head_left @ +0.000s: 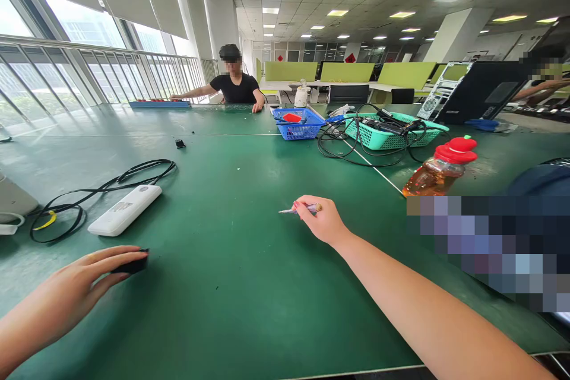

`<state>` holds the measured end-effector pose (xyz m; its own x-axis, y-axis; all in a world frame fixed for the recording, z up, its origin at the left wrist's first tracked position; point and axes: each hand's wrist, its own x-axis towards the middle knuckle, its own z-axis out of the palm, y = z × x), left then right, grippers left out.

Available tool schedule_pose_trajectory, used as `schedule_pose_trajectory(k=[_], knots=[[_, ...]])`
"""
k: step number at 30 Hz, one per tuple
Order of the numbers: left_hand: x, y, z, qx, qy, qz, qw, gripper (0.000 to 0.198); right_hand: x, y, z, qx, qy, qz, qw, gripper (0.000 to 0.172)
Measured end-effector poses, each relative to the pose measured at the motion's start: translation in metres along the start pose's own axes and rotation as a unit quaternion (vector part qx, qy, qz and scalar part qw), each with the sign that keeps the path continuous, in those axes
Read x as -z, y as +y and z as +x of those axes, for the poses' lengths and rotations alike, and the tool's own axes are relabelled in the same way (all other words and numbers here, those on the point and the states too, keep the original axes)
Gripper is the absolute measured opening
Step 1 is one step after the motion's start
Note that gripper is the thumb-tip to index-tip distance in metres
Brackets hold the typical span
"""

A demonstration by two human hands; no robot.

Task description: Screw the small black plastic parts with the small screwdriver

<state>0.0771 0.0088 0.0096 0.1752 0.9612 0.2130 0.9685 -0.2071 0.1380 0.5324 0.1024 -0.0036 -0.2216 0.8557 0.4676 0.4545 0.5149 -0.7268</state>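
My right hand [324, 221] pinches a small slim screwdriver [317, 208] above the green tabletop [231, 309]. Its thin metal shaft points to the left, and part of the handle is hidden by my fingers. At the lower left, my left hand [84, 276] has its fingers and thumb closed around a small black block-like object [133, 265], low over the table or resting on it; I cannot tell which. A white power bank [125, 210] lies just beyond my left hand, near a looped black cable [93, 191].
A small black piece [180, 143] lies farther back. Beyond are a blue basket [300, 132], a green basket [378, 141] of cables, and a red-capped bottle [439, 169]. A computer case [478, 92] stands back right. Another person [234, 88] sits across, near a blue tray [159, 104].
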Motion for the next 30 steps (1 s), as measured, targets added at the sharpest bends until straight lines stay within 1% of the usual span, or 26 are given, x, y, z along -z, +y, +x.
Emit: schedule_pose_trajectory(k=[2, 5, 7, 8, 9, 11, 12, 14, 16, 18, 21, 23, 26, 28, 30], knots=[[0.005, 0.041, 0.02, -0.04, -0.035, -0.033, 0.998, 0.034, 0.0, -0.001, 0.0, 0.002, -0.001, -0.004, 1.0, 0.033], [0.003, 0.114, 0.058, -0.117, -0.069, -0.076, 0.988, 0.039, 0.001, -0.001, 0.001, 0.019, 0.018, -0.021, 0.999, 0.031], [-0.007, 0.158, 0.085, -0.173, -0.085, -0.103, 0.976, 0.042, 0.003, 0.002, 0.003, 0.042, 0.036, -0.037, 0.998, 0.025], [-0.015, 0.177, 0.098, -0.195, -0.082, -0.115, 0.971, 0.044, 0.004, 0.004, 0.004, 0.051, 0.045, -0.046, 0.997, 0.022], [-0.024, 0.192, 0.109, -0.21, -0.077, -0.123, 0.967, 0.045, 0.005, 0.006, 0.005, 0.056, 0.051, -0.055, 0.996, 0.019], [-0.043, 0.213, 0.129, -0.23, -0.062, -0.131, 0.962, 0.045, 0.007, 0.009, 0.007, 0.054, 0.06, -0.07, 0.994, 0.019], [-0.053, 0.22, 0.137, -0.231, -0.058, -0.13, 0.962, 0.045, 0.007, 0.01, 0.007, 0.051, 0.065, -0.073, 0.994, 0.02], [-0.069, 0.225, 0.149, -0.221, -0.051, -0.135, 0.965, 0.045, 0.006, 0.009, 0.008, 0.048, 0.076, -0.072, 0.993, 0.025], [-0.082, 0.225, 0.155, -0.196, -0.042, -0.151, 0.968, 0.047, 0.005, 0.006, 0.006, 0.059, 0.09, -0.071, 0.992, 0.03], [-0.089, 0.221, 0.159, -0.168, -0.033, -0.183, 0.968, 0.049, 0.004, 0.001, 0.003, 0.088, 0.104, -0.072, 0.988, 0.033], [-0.094, 0.214, 0.164, -0.133, -0.031, -0.245, 0.96, 0.048, 0.004, -0.007, -0.002, 0.154, 0.11, -0.072, 0.979, 0.037], [-0.096, 0.211, 0.166, -0.118, -0.042, -0.285, 0.95, 0.048, 0.005, -0.011, -0.004, 0.184, 0.097, -0.085, 0.974, 0.036], [-0.096, 0.209, 0.168, -0.108, -0.061, -0.32, 0.939, 0.049, 0.004, -0.015, -0.005, 0.217, 0.045, -0.11, 0.969, 0.031], [-0.095, 0.209, 0.168, -0.108, -0.066, -0.324, 0.938, 0.05, 0.002, -0.016, -0.004, 0.235, 0.007, -0.12, 0.965, 0.029], [-0.093, 0.21, 0.167, -0.109, -0.068, -0.321, 0.938, 0.05, 0.001, -0.015, -0.004, 0.248, -0.014, -0.129, 0.96, 0.026]])
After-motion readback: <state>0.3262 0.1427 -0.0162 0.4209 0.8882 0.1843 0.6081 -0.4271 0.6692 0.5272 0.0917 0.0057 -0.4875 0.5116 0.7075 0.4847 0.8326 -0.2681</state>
